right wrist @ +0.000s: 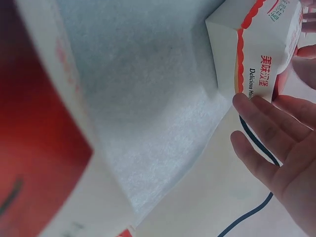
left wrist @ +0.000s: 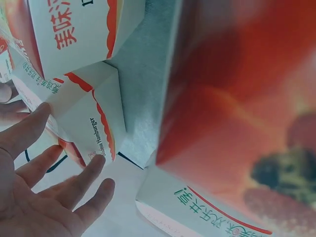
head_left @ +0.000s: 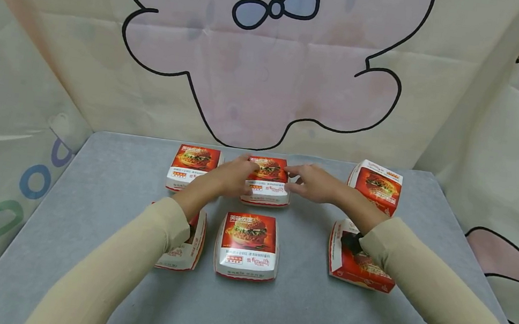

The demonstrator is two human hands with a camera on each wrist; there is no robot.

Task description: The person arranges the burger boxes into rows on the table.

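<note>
A hamburger box [head_left: 267, 187], red-topped with a burger picture and white sides, stands in the middle of the back row. At its left side is my left hand [head_left: 234, 178], its spread fingers against or close to the box. From the right, my right hand [head_left: 319, 184] reaches to the same box with extended fingertips. In the left wrist view, the fingers lie along the white box side [left wrist: 98, 118]. The right wrist view shows the fingertips at the box's lettered side [right wrist: 259, 74]. Just in front sits a matching box [head_left: 248, 244].
Another box [head_left: 193, 162] stands at back left, and one [head_left: 177, 257] at front left is partly behind my left sleeve. Two turned boxes, one at back right [head_left: 378, 184] and one at front right [head_left: 358, 266], flank my right arm. Grey cloth [head_left: 294, 317] covers the table; printed curtains hang behind.
</note>
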